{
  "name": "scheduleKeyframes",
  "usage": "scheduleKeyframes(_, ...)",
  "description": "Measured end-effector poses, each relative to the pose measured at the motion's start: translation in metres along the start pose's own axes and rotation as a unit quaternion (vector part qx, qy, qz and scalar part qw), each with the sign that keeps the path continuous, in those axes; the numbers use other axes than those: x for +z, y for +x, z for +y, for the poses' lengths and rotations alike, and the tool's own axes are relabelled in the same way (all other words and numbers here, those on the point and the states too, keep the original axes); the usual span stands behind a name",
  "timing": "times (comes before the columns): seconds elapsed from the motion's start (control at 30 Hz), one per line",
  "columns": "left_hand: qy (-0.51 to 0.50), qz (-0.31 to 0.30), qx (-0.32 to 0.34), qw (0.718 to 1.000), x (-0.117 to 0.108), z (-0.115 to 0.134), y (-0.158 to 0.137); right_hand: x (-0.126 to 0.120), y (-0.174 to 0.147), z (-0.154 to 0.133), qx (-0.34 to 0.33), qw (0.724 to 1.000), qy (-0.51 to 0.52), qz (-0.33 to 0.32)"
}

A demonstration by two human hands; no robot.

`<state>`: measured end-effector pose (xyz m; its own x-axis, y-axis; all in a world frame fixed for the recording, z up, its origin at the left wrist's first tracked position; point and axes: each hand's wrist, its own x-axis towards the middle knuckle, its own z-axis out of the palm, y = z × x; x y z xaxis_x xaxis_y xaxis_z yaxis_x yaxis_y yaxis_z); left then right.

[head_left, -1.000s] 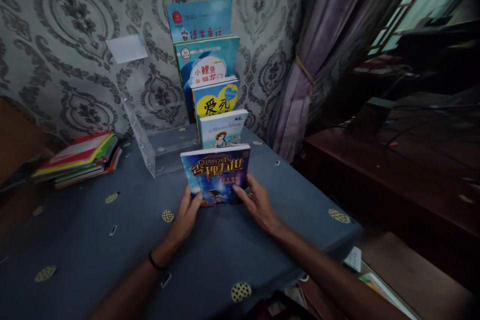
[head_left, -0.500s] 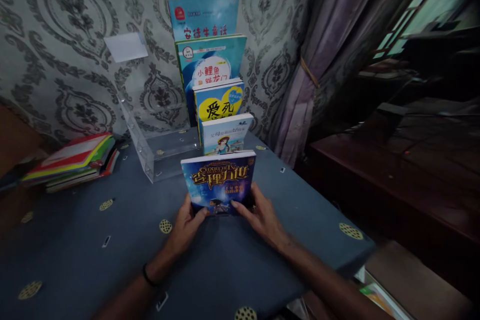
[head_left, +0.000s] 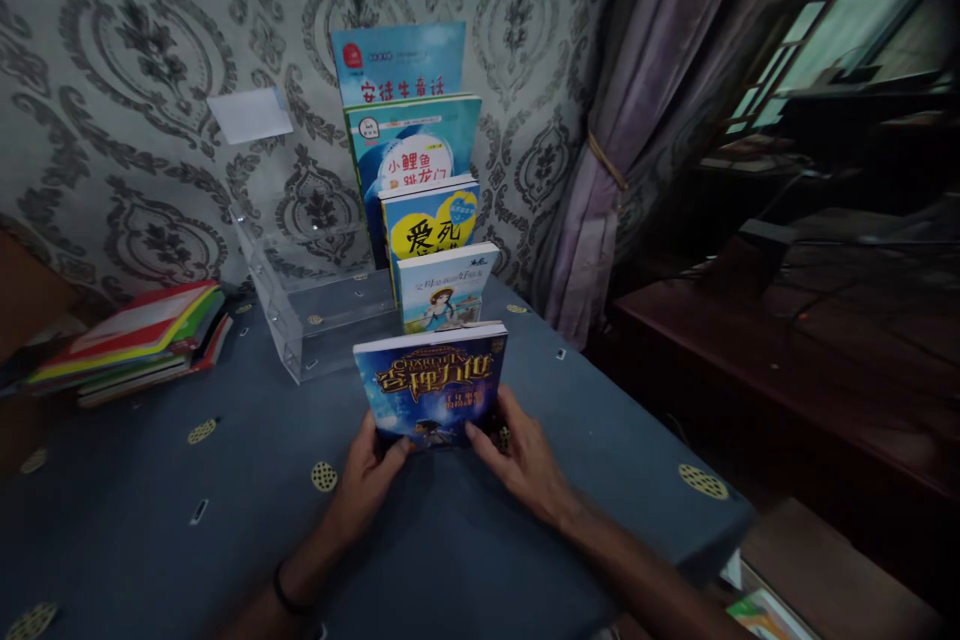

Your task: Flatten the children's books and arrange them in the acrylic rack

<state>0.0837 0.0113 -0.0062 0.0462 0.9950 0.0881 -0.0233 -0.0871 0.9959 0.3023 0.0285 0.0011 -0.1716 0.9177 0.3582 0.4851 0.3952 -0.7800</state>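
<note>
A dark blue book (head_left: 435, 385) with gold lettering is held upright between my two hands, its cover facing me. My left hand (head_left: 367, 465) grips its lower left corner, thumb on the cover. On the lower right, my right hand (head_left: 525, 455) holds it the same way; the fingers behind are hidden. Just beyond it stands a pale book (head_left: 446, 285) with a girl on its cover. Behind that rise a yellow-and-blue book (head_left: 427, 225), a teal book (head_left: 416, 140) and a taller blue book (head_left: 401, 60), in a clear stepped rack (head_left: 292, 320).
Left of the rack lies a stack of colourful books and folders (head_left: 150, 330). The blue tablecloth (head_left: 450, 540) has yellow patches and ends at a right edge. Patterned wallpaper (head_left: 150, 30) is behind, with a tied purple curtain (head_left: 600, 190) beside dark red furniture (head_left: 712, 350) at right.
The view has tilted up slightly, so the rack and books sit lower in the picture. The dark blue book stays in both hands, its cover lettering now sharper.
</note>
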Motion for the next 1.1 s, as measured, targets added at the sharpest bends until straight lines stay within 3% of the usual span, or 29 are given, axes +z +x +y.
scheduleKeyframes(0.5,0.039,0.046,0.02,0.998,0.004,-0.002,-0.004,-0.002,0.0,-0.003,0.01,1.0,0.019,0.004)
scheduleKeyframes(0.6,0.052,0.051,0.045,0.996,0.005,0.017,-0.006,-0.003,-0.001,-0.007,0.01,1.0,0.016,0.001)
scheduleKeyframes(0.7,0.093,0.078,0.139,0.983,0.005,0.052,-0.006,-0.004,-0.001,-0.01,-0.001,1.0,0.018,-0.002)
scheduleKeyframes(0.8,0.165,0.12,0.289,0.935,0.003,0.09,-0.003,-0.005,-0.002,-0.009,-0.013,1.0,0.016,-0.006)
scheduleKeyframes(0.9,0.278,0.083,0.369,0.883,0.002,0.115,0.002,-0.004,-0.004,-0.006,-0.014,1.0,0.006,0.0)
scheduleKeyframes(1.0,0.327,0.074,0.364,0.869,0.005,0.121,0.003,-0.004,-0.006,-0.001,-0.011,1.0,-0.003,-0.005)
scheduleKeyframes(1.1,0.257,0.125,0.32,0.903,0.007,0.113,0.003,-0.006,-0.007,0.004,-0.009,1.0,-0.014,0.0)
